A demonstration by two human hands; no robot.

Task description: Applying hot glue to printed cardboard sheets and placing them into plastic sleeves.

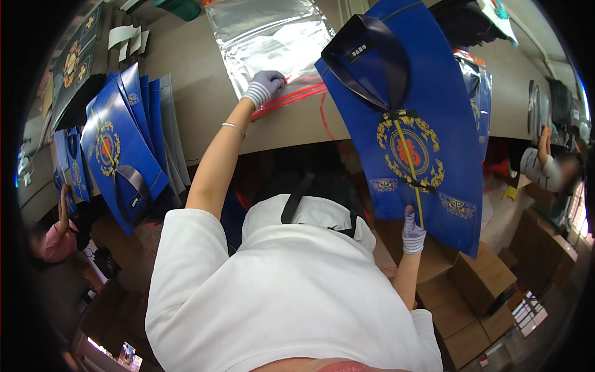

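Note:
My left hand (265,87), in a white-and-grey striped glove, is closed at the red-striped edge of a clear plastic bag (273,37) lying flat on the table. Its fingertips pinch that edge. My right hand (413,234), gloved the same way, grips the near end of a large blue paper gift bag (452,124), thumb on the front and the other fingers hidden behind. This gift bag carries a gold and red round emblem, a yellow stripe and a dark ribbon handle, and is tilted over the table's front edge, to the right of the plastic bag.
Several similar blue gift bags (102,136) stand at the left, beside a dark stack (74,74). More wrapped bags (477,87) lie at the right. Cardboard boxes (465,291) stand on the floor at lower right. Other people sit at the far left (59,239) and far right (548,170).

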